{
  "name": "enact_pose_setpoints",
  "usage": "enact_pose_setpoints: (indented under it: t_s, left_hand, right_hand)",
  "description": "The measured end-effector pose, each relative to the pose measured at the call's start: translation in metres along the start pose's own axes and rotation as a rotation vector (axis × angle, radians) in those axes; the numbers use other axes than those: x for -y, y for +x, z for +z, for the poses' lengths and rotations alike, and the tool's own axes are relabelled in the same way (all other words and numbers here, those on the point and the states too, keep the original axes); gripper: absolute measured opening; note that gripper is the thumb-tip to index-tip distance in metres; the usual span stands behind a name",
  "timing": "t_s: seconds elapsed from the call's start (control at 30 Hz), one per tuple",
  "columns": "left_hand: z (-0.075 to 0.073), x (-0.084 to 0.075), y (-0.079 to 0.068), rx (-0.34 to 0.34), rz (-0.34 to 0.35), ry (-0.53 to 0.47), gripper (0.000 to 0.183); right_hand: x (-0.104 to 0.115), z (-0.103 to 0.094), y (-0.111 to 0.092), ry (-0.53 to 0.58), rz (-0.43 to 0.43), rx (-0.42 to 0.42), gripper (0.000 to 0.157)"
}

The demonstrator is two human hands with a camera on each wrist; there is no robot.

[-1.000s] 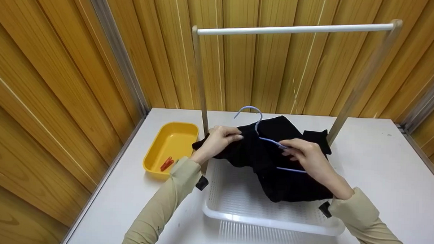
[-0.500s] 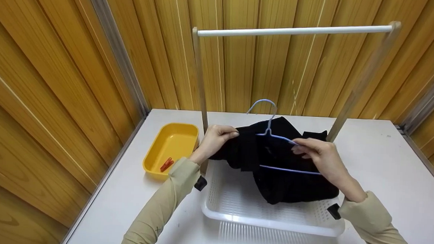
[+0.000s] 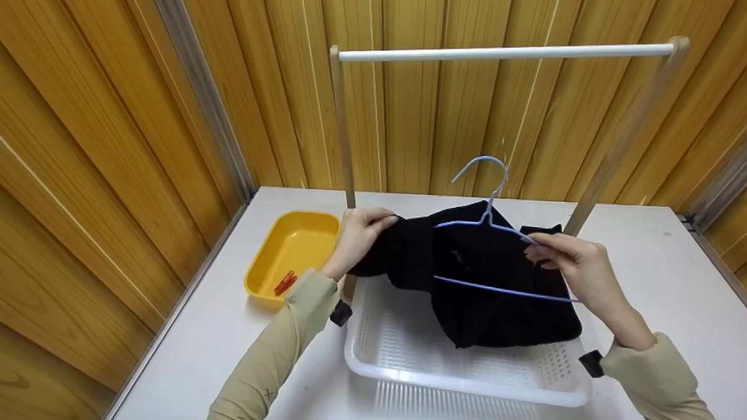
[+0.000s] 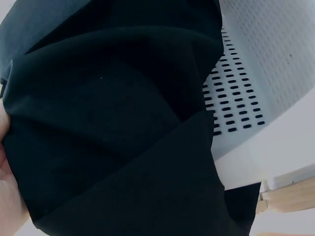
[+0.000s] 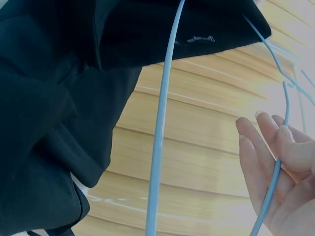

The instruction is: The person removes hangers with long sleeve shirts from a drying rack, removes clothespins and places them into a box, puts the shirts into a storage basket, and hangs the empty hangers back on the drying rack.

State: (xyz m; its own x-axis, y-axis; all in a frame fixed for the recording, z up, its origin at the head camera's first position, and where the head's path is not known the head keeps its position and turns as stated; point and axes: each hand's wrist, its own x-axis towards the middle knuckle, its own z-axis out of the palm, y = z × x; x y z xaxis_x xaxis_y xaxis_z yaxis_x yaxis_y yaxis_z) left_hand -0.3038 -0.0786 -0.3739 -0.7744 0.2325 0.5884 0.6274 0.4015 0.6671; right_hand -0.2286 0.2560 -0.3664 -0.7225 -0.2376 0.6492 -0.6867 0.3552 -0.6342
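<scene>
"What is closest?"

"A white plastic basket with little holes (image 3: 467, 385). A floppy black cloth garment (image 3: 500, 320) is held up over it. I can't tell if it touches the bottom."

"What are the hands doing?"

"The left hand (image 3: 357, 237) pinches the cloth edge. The right hand (image 3: 581, 267) pinches the slope of a thin blue wire hanger (image 3: 507, 290). One end of the hanger hides in the cloth."

"Is it heavy?"

"I'd guess not. The garment looks soft and bendy, so it sags where nobody holds it. Its edge, by the opening, seems the best place to grab. It probably won't break."

"And the hanger?"

"It looks light and stiff, maybe a bit slippery. I'd hold the slope, where the right hand is."

"What's past the hands?"

"A yellow round-cornered tub (image 3: 304, 245) on the left, with a red clip, maybe two (image 3: 286, 283), inside. Then a round white bar (image 3: 509, 53) on wooden posts (image 3: 626, 141), and last a yellow-brown wood-look wall (image 3: 407, 130)."
</scene>
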Motion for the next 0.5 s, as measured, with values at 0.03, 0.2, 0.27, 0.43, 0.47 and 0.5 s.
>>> enact_pose_setpoints:
  t_s: [0.03,0.2,0.27,0.43,0.47,0.5]
  left_hand:
    - [-0.001,0.001,0.0,-0.01,-0.011,-0.005,0.01]
    - [-0.003,0.004,0.0,-0.057,-0.061,-0.017,0.01]
    - [-0.004,0.005,0.001,-0.076,-0.063,-0.006,0.01]
    - [-0.007,0.007,0.003,-0.138,-0.077,0.017,0.009]
    - [-0.008,0.007,0.003,-0.15,-0.086,0.013,0.009]
    - [-0.008,0.008,0.003,-0.165,-0.097,0.004,0.009]
  right_hand:
    - [0.0,-0.001,0.0,0.002,-0.007,-0.003,0.028]
    - [-0.004,-0.008,-0.003,-0.003,-0.037,-0.01,0.029]
    - [-0.005,-0.011,-0.003,-0.004,-0.039,-0.016,0.028]
    - [-0.005,-0.02,-0.005,-0.033,-0.018,-0.033,0.028]
    - [-0.005,-0.022,-0.005,-0.046,-0.014,-0.036,0.028]
    - [-0.004,-0.024,-0.005,-0.055,-0.011,-0.037,0.029]
